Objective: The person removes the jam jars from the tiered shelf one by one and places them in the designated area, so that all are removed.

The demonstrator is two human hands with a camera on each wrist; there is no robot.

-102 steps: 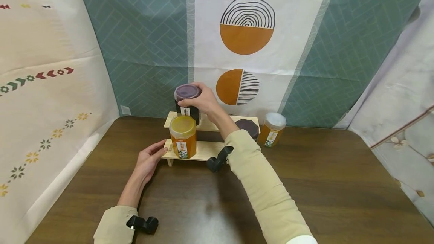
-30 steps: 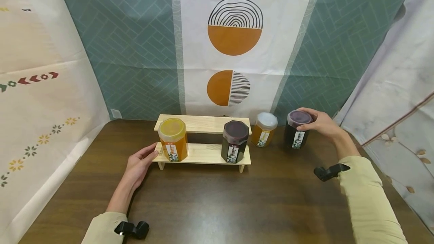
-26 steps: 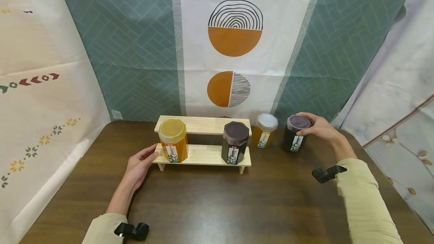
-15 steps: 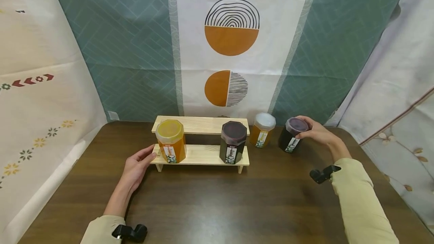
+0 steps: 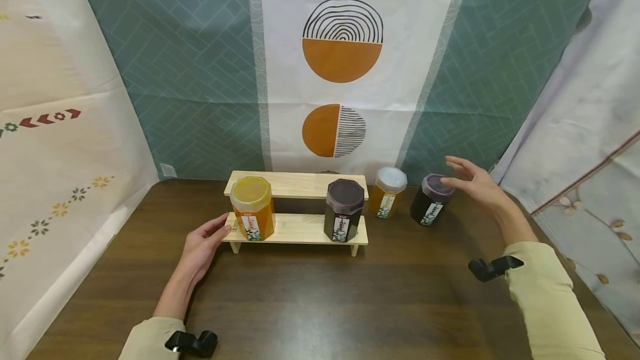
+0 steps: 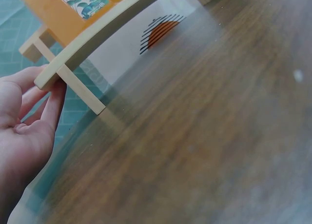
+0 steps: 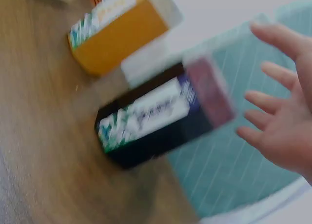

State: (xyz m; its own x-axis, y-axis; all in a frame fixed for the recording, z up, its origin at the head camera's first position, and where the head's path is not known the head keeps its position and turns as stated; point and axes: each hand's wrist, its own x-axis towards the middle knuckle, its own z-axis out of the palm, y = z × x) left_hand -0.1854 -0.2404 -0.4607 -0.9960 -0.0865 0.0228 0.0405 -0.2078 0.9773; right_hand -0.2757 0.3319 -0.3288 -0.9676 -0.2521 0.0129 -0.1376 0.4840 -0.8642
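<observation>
A dark jam jar with a purple lid stands on the table right of the wooden two-step rack. My right hand hovers just right of its lid, fingers spread, holding nothing. My left hand rests with straight fingers against the left end of the rack's lower step. On that step stand an orange honey jar and another dark jar. An orange jar with a white lid stands between the rack and the dark jar.
The brown wooden table is closed in by patterned cloth walls at the back and both sides. The rack's upper step carries nothing. A black wrist camera mount sits on my right sleeve.
My right hand carried the dark jar from the rack's upper step to the table at the right, set it down, then let go and drew back with spread fingers. The left hand stayed.
</observation>
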